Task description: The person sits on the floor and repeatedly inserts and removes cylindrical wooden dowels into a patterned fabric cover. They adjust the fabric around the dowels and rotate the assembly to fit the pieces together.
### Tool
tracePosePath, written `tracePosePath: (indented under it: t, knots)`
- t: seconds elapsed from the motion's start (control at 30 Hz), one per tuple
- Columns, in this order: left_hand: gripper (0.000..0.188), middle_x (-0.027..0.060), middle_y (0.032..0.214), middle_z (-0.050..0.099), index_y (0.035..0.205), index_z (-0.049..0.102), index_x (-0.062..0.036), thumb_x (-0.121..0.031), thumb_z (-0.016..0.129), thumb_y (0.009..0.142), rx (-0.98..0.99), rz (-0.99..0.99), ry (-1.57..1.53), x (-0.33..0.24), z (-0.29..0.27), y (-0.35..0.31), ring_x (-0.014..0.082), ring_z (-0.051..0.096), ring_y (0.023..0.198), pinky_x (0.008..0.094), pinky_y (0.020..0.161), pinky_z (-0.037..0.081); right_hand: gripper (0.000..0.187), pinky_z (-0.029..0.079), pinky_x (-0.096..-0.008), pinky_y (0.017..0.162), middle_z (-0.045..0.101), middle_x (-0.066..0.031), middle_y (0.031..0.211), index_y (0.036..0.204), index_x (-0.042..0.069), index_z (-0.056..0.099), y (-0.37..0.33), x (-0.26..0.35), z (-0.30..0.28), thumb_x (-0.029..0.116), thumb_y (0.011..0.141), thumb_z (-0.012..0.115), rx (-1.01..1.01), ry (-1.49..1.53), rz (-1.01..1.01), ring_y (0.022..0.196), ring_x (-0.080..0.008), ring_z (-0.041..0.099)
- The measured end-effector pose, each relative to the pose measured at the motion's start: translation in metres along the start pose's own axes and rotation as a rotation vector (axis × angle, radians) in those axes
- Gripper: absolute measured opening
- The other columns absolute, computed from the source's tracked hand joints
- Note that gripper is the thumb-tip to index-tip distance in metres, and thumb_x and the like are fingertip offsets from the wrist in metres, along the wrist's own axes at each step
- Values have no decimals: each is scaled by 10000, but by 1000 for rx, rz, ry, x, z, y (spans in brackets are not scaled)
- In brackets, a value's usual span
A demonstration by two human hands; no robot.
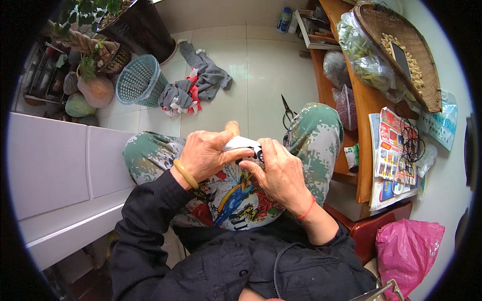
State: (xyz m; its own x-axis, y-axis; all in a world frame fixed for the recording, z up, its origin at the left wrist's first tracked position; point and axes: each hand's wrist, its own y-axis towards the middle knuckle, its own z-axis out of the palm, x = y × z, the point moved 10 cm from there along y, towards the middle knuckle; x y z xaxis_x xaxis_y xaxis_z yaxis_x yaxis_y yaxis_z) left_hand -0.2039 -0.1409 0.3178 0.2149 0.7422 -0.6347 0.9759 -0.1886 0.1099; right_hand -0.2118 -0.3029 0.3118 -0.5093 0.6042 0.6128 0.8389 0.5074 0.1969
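Between my hands, above my lap, is a small white piece with a black pattern [242, 144], perhaps cloth; its kind is hard to make out. My left hand [203, 154], with a pale bangle at its wrist, is closed on its left part, thumb along the near side. My right hand [280, 173], with a red cord at its wrist, pinches its right end between thumb and fingers. Below them a printed cloth with a blue parrot and red flowers [233, 200] lies over my lap, between knees in camouflage trousers [316, 133]. My fingers hide part of the white piece.
Black scissors [287, 113] lie on the tiled floor beyond my right knee. Grey and red fabric scraps [201, 78] lie by a mesh basket [140, 83]. A wooden shelf [365, 150] with newspapers [394, 150] stands right; a white cabinet [55, 170] stands left.
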Motion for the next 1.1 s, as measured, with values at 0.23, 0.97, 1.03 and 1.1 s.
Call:
tracePosePath:
  t: [0.23, 0.97, 1.03, 1.1]
  knots:
    - [490, 225, 614, 617, 864, 821, -11, -431, 702, 1087, 42, -218, -219, 29, 0, -3, 400, 637, 539, 430, 525, 478, 409, 513, -539, 589, 645, -220, 735, 955, 28, 555, 19, -12, 15, 385, 1079, 711, 108, 277, -31, 699, -485, 667]
    - [340, 154, 772, 642, 910, 637, -66, -327, 640, 1128, -67, 5, -110, 2, -6, -31, 415, 640, 693, 473, 621, 508, 337, 575, -439, 741, 732, -167, 946, 1107, 22, 723, -5, -4, -14, 320, 990, 829, 11, 263, -98, 845, -379, 737]
    - [348, 156, 768, 643, 887, 640, -63, -306, 632, 1135, -86, -34, -202, 8, -7, -31, 410, 625, 680, 468, 620, 503, 299, 561, -435, 719, 713, -168, 903, 1082, 5, 723, -8, -15, -10, 280, 1008, 813, 45, 338, 31, 808, -375, 721]
    - [361, 161, 742, 639, 879, 664, -56, -310, 635, 1134, -51, -78, -204, 12, -4, -31, 388, 624, 668, 457, 618, 498, 268, 540, -427, 685, 699, -169, 873, 1055, -3, 720, -10, -18, -9, 253, 1026, 794, 42, 398, 51, 761, -357, 694]
